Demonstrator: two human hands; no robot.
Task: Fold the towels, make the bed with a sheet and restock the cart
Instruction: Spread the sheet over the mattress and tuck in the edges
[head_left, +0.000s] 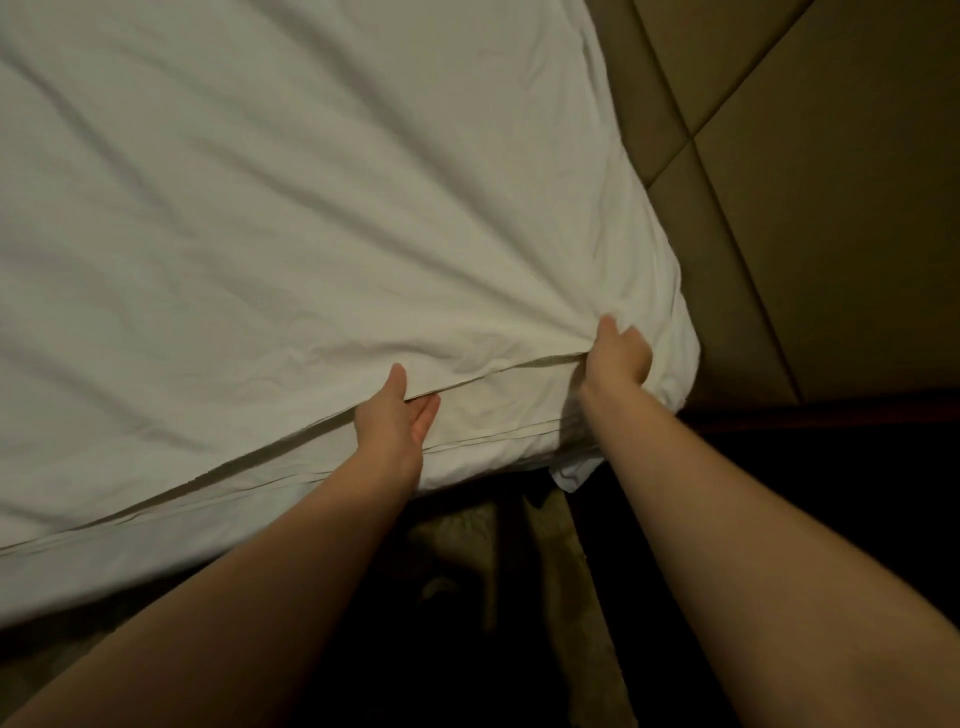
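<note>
The white sheet (260, 208) is lying spread toward 10 o'clock, its near edge running from 8 to 2 o'clock and ending by the padded headboard (831, 234). The right hand (618, 356) (nearer that corner) is gripping bunched sheet. The left hand (397, 415) is pressing flat-fingered at its 8 o'clock.

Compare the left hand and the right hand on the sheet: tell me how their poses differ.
The left hand lies with fingers nearly straight along the folded edge of the sheet; the right hand curls its fingers into the sheet. Creases fan out from the right hand, hardly any from the left hand. The right hand is nearer the padded panel; the left hand is farther from it. Both touch the sheet.
</note>
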